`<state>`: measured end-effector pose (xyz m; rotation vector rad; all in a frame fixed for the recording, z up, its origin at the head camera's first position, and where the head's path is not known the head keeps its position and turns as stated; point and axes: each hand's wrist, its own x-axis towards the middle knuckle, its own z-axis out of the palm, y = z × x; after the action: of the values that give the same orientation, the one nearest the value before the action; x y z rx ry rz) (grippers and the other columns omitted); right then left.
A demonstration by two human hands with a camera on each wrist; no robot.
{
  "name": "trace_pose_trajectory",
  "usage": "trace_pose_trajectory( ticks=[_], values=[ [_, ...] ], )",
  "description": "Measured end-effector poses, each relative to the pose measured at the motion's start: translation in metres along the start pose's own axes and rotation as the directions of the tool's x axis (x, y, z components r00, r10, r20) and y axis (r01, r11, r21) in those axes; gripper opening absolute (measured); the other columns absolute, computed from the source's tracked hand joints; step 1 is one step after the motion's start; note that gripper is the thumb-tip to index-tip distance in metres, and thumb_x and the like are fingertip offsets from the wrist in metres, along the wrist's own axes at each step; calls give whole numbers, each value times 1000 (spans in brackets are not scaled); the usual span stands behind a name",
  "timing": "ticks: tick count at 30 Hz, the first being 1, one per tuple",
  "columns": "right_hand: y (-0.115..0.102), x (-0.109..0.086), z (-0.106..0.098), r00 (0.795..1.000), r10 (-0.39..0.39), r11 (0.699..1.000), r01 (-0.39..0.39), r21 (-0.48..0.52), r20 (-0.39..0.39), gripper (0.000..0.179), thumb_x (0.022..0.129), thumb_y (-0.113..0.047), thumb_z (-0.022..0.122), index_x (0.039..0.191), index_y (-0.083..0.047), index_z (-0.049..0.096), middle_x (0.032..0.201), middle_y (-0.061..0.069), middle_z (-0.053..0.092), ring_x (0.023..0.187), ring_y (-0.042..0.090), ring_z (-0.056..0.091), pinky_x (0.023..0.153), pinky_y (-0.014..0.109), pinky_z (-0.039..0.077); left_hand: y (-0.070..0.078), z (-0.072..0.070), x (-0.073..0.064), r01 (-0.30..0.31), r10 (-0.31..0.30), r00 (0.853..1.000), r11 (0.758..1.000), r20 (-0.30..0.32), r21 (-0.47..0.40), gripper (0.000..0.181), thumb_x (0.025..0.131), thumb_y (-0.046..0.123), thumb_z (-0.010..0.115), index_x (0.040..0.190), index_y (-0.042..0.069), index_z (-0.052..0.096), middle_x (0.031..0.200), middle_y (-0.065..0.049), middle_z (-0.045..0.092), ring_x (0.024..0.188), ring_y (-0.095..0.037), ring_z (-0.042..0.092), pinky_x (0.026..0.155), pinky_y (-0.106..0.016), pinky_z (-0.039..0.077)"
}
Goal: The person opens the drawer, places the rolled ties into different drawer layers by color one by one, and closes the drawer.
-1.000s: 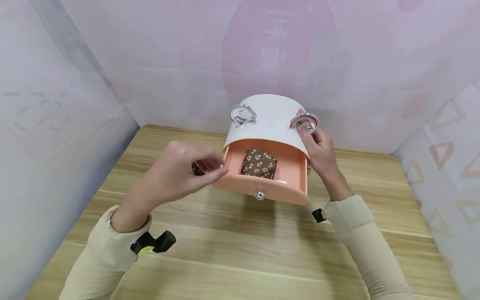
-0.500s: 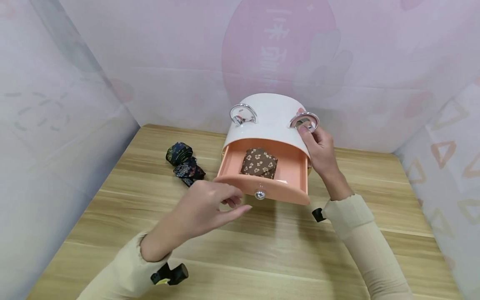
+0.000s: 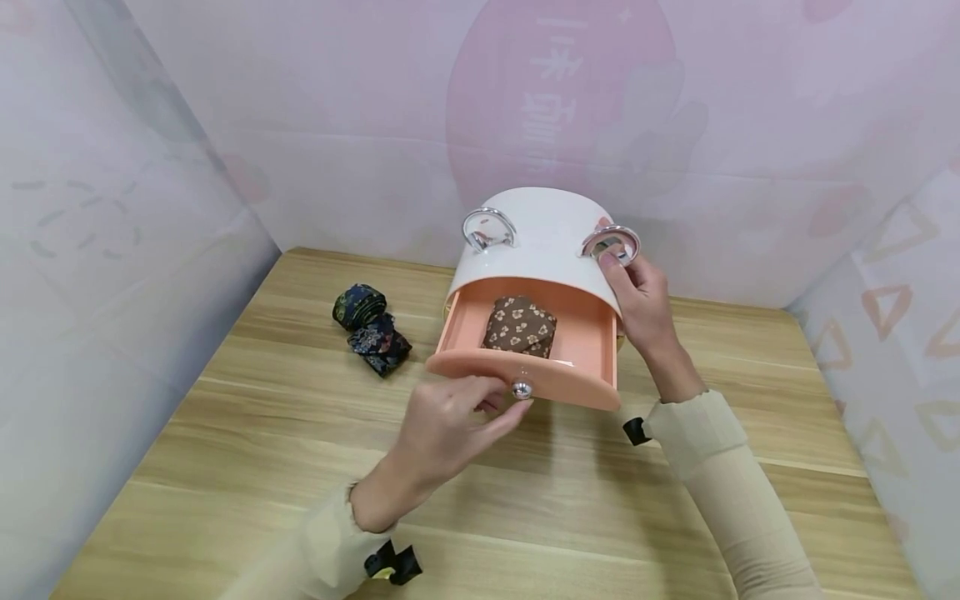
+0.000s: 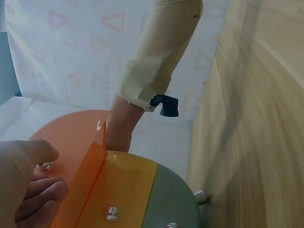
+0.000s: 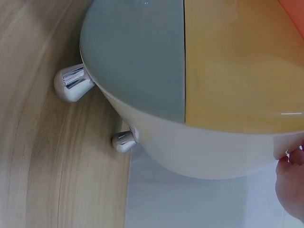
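Observation:
A small white drawer cabinet (image 3: 542, 221) stands at the back of the table with its orange top drawer (image 3: 581, 387) pulled out. Inside lies a rolled brown floral necktie (image 3: 519, 327). My left hand (image 3: 450, 425) is at the drawer's silver knob (image 3: 522, 389), thumb just below it and bent fingers to its left. The knob's whole front shows, and no closed pinch is visible. My right hand (image 3: 647, 304) holds the cabinet's upper right side, thumb at the right silver ring (image 3: 611, 242); its fingertips (image 5: 298, 154) touch the white shell in the right wrist view.
Two dark patterned rolled neckties, a green-blue one (image 3: 358, 307) and a black one (image 3: 380, 343), lie left of the cabinet. Below the orange drawer are a yellow drawer (image 4: 124, 187) and a grey-green drawer (image 4: 173, 197). The cabinet stands on silver feet (image 5: 73, 83). Printed cloth walls surround the table.
My left hand has moved right and toward the front from beside the dark neckties to the drawer knob, uncovering them. My right hand, the cabinet and the drawer stay put.

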<state>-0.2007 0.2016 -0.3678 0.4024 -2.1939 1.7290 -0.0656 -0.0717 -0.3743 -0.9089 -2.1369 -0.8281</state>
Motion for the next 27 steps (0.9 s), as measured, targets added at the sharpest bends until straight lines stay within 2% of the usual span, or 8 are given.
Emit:
trace_pose_trajectory(
  ticks=[2,8,13,18,27],
  values=[
    [0,0,0,1000,3,1000,-3,1,-2,40,109,-29,56,141,-7,67,157,2,58,107,2,66,83,12,57,0,4,-1,-4,4,1000,1000,-17,-6,25,79,23,92,84,9,73,72,1,76,59,-4,70,58,-12,56],
    [1,0,1,1000,-1,1000,1,30,-4,40,109,-26,56,141,-5,66,158,1,57,113,2,66,87,12,57,0,12,-3,-27,26,998,999,-51,-28,20,82,17,89,87,7,72,74,-1,77,59,-5,70,59,-8,55],
    [0,0,0,1000,-3,1000,3,13,-12,39,109,-26,56,139,-5,67,155,4,60,108,1,66,85,12,57,-2,17,-3,-54,54,994,999,-97,-4,18,82,16,88,86,9,72,73,2,77,56,-4,69,56,-8,53],
    [2,0,0,1000,1,1000,-1,1,-17,39,108,-27,57,139,-6,68,145,5,68,100,3,68,82,14,58,-2,18,-1,-60,61,993,998,-102,14,17,83,17,87,87,10,72,74,2,77,57,-4,70,56,-9,53],
    [3,1,0,1000,-4,1000,4,22,-15,40,109,-27,56,141,-6,67,154,5,61,104,1,68,83,12,58,-7,21,6,-92,94,988,996,-125,21,17,82,14,87,89,8,73,74,1,78,58,-4,71,57,-9,54]
  ],
)
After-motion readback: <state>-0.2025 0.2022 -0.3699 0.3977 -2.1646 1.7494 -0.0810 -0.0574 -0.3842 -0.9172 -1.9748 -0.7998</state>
